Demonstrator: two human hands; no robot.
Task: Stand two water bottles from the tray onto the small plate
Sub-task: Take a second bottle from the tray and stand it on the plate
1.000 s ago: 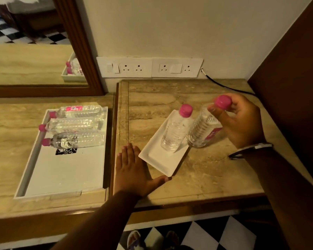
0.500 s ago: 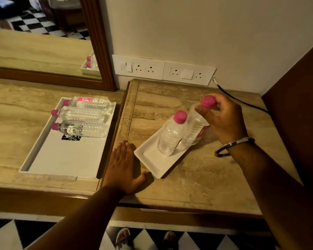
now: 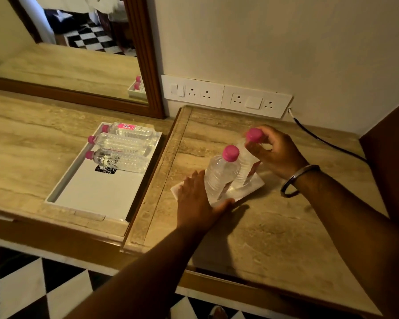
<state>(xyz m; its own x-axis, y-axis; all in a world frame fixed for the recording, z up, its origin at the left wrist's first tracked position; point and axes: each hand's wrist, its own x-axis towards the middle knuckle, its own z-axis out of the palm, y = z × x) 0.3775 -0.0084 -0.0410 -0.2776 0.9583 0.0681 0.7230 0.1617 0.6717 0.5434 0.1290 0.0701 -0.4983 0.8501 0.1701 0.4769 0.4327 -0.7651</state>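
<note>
Your right hand (image 3: 278, 155): fingers curled around the neck and pink cap of the far bottle (image 3: 248, 168), gripping it from the right. A dark bangle (image 3: 296, 180) sits on that wrist.

Your left hand (image 3: 195, 201): open and flat, fingers together, palm down over the near-left end of the small plate (image 3: 253, 186), thumb spread along the plate's near edge. It grips nothing; its fingertips lie just beside the near bottle (image 3: 219, 176), and contact cannot be told.

Far bottle: clear plastic, pink cap, pink-and-white label partly visible; base on the plate, body close to upright with a slight lean.

Near bottle: clear plastic, pink cap; standing on the plate just left of the far bottle, the two bodies touching or nearly so.

Small plate: white, rectangular, set at an angle on the right-hand marble counter (image 3: 274, 229), mostly covered by your left hand and the two bottles.

Tray (image 3: 95, 196): white, rectangular, on the lower counter section to your left, well apart from the plate. Three bottles (image 3: 122, 147) lie on their sides at its far end, side by side, pink caps pointing left. A dark printed patch marks the tray floor just in front of them; the near part holds nothing else.

Wall behind: white socket panel (image 3: 226, 95), a black cable (image 3: 327, 141) trailing right along the counter. Wood-framed mirror (image 3: 78, 42) at the far left.
</note>
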